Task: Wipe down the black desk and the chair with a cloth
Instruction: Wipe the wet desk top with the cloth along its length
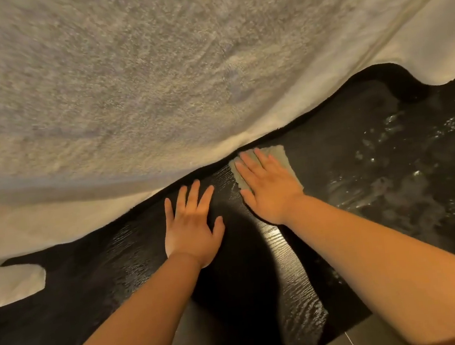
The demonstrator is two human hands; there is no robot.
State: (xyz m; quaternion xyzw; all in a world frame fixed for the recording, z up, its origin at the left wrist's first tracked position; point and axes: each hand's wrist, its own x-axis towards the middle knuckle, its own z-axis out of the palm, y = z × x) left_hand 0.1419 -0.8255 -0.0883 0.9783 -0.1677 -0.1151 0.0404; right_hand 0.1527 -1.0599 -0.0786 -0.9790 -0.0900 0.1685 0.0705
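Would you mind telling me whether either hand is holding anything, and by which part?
Neither hand grips anything. The right hand lies flat, pressing the small grey-green cloth onto the black wood-grain desk, covering its near part. The left hand rests bare on the desk.

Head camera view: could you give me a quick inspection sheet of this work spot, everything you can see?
Surface: glossy black wood-grain desk, wet streaks at right.
Job's things: small pale green cloth flat on desk.
Clutter: large fluffy cream towel draped over desk's far edge.
Grip: right hand pressed flat on cloth; left hand flat on bare desk.
Cables: nothing seen.
Surroundings: dark tiled floor; chair not seen.
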